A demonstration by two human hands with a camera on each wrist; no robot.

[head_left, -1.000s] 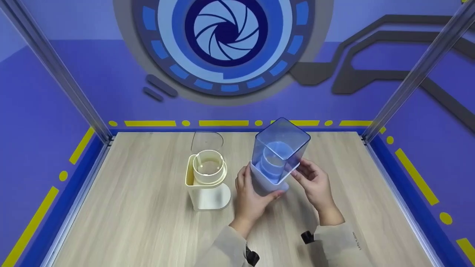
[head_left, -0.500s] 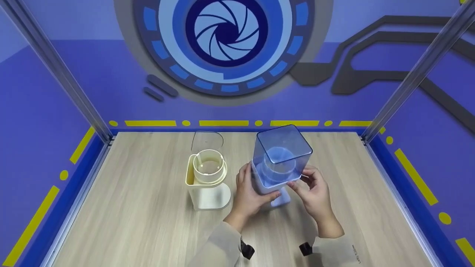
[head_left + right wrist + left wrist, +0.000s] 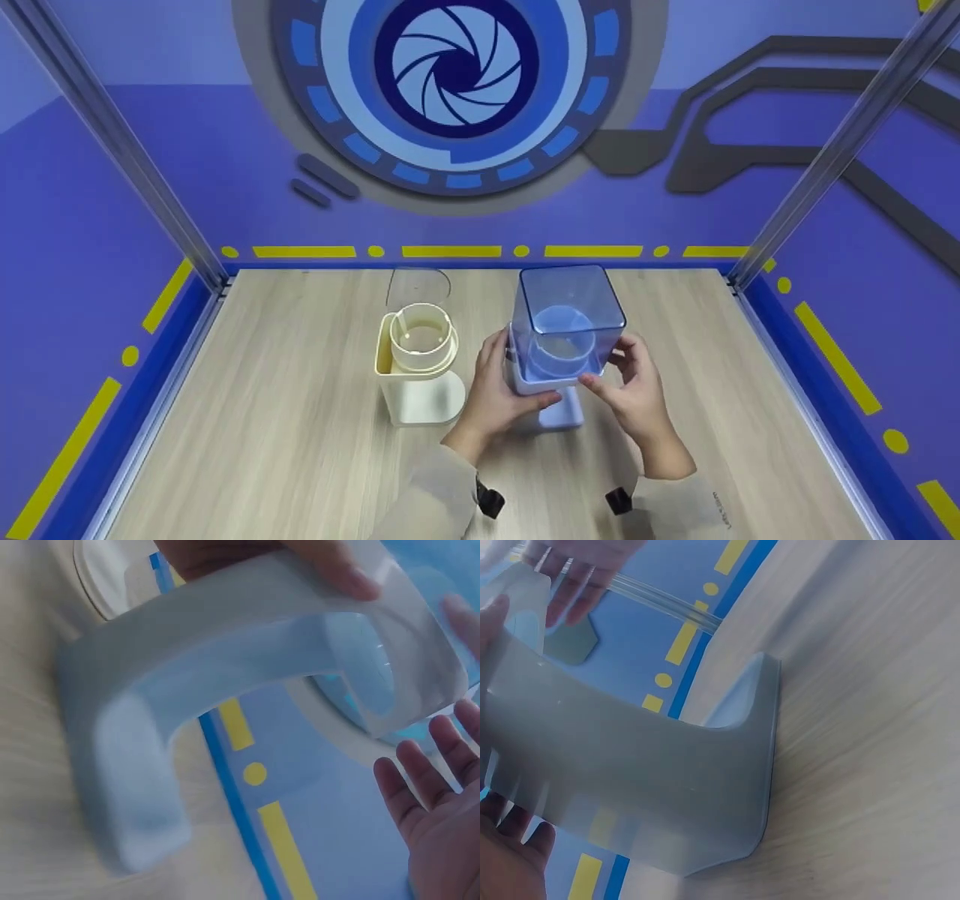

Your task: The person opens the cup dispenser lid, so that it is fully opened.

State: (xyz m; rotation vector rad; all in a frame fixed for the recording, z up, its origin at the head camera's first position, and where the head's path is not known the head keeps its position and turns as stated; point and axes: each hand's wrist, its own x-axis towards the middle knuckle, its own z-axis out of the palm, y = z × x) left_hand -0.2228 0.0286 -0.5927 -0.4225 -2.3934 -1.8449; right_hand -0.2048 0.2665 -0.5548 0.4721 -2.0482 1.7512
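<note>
A pale blue C-shaped plastic stand (image 3: 529,384) with a foot is upright in front of me, with a round ring (image 3: 562,346) at its top. Over the ring sits a clear bluish square cover (image 3: 570,289). My left hand (image 3: 491,397) grips the stand's upper part, thumb across the front and fingers along the left side. At the right front corner my right hand (image 3: 634,397) holds the cover's lower edge with its thumb, fingers round the right side. The right wrist view shows the stand's foot (image 3: 135,787); whether it touches the table is unclear.
To the left stands a similar cream-coloured stand (image 3: 401,397) with a round ring (image 3: 421,337) on top and a clear panel (image 3: 418,285) behind it. The wooden table (image 3: 262,420) is bounded by blue printed walls (image 3: 82,225) at the back and sides.
The stand and its cover have turned, so that a flat side now faces me. The foot shows more below the front edge. Both hands keep their places on it.
</note>
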